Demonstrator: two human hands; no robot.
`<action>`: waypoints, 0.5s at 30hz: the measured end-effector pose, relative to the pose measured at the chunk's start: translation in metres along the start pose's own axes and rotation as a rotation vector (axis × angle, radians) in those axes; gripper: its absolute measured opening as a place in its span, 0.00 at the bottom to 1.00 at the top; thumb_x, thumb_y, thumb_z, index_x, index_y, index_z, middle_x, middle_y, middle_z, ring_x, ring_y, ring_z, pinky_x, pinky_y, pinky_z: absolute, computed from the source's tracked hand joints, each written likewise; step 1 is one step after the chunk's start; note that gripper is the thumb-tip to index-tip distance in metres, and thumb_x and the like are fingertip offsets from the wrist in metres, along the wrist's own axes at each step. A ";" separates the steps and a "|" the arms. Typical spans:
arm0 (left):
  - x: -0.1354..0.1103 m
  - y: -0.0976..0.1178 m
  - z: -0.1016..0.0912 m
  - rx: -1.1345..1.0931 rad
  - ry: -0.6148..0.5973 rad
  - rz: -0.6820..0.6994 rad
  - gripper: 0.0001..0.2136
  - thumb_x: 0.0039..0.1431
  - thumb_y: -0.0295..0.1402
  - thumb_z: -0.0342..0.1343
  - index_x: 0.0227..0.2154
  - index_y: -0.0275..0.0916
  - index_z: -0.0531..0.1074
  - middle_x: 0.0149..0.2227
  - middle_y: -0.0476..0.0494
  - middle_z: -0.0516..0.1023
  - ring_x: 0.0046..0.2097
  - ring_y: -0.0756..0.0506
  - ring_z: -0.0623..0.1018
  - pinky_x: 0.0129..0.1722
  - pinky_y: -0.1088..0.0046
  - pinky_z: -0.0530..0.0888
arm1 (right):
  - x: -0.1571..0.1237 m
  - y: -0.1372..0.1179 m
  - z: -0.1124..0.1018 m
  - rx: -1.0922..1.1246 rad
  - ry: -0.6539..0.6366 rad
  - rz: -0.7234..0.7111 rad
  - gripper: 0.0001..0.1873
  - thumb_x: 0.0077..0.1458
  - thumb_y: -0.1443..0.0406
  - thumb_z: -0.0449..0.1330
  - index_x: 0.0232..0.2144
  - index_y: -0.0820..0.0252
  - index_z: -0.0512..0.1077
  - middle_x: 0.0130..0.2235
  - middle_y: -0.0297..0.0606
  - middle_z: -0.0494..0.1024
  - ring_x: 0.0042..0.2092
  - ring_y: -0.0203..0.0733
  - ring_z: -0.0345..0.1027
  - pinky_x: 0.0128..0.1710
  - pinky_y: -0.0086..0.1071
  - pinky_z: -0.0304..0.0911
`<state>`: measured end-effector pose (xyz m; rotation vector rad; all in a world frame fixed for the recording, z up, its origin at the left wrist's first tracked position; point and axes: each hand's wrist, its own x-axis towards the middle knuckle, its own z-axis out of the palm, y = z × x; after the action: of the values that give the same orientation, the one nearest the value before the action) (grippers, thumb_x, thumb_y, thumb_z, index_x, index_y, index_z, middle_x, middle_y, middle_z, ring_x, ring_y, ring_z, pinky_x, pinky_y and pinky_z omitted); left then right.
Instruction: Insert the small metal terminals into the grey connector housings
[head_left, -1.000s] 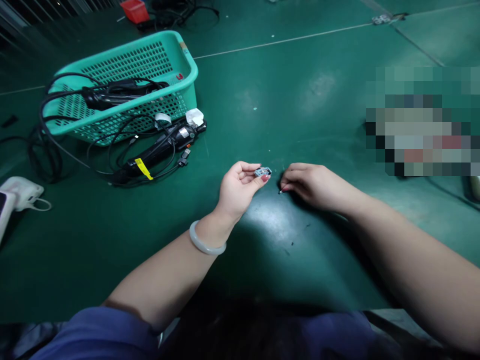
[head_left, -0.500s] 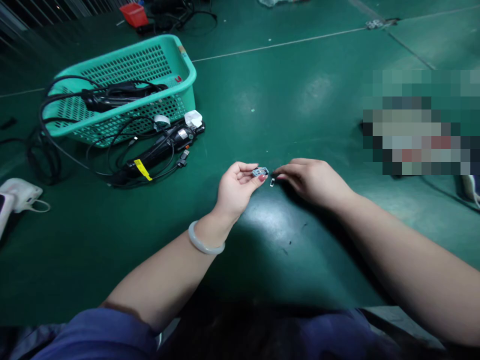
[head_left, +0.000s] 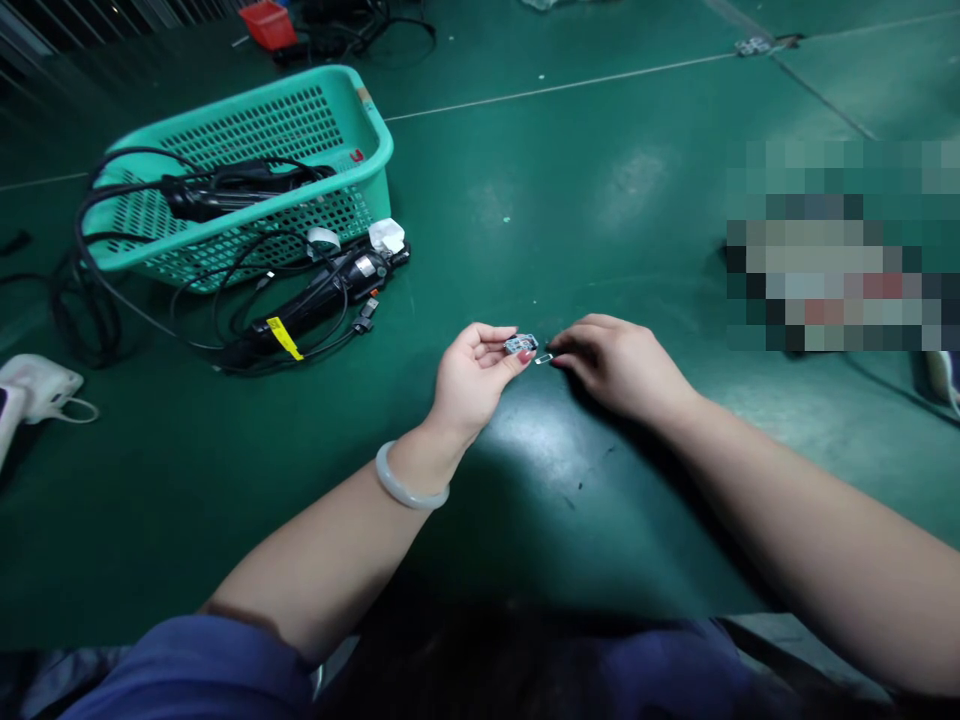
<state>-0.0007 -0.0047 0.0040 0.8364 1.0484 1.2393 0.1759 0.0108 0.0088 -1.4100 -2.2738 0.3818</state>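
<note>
My left hand (head_left: 474, 376) is raised over the green table (head_left: 525, 180), palm up, thumb and fingers pinched on a small grey-blue part (head_left: 520, 344). My right hand (head_left: 615, 360) rests on the table just to its right, fingertips pinched on a tiny silver metal piece (head_left: 544, 358). That piece points at the small part and sits a few millimetres from it. A pale bangle (head_left: 409, 485) circles my left wrist.
A teal mesh basket (head_left: 247, 170) with black cables stands at the back left. A black power tool (head_left: 322, 290) with a yellow tag lies in front of it among cords. A white device (head_left: 34, 390) sits at the left edge. A red bin (head_left: 268, 22) is far back.
My right hand lifted the tiny silver piece off the table and brought it left, up to the part in my left hand. My left hand has stayed in place.
</note>
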 end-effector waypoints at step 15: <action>0.000 -0.001 0.001 0.096 -0.047 -0.028 0.13 0.41 0.21 0.64 0.31 0.36 0.70 0.33 0.47 0.78 0.37 0.50 0.78 0.45 0.68 0.73 | 0.002 0.002 -0.007 -0.050 0.217 0.020 0.08 0.53 0.70 0.56 0.26 0.59 0.73 0.31 0.39 0.76 0.33 0.42 0.70 0.34 0.34 0.65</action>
<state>0.0005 -0.0045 0.0035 0.9176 1.0852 1.1476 0.1800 0.0135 0.0146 -1.4257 -2.1079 0.1692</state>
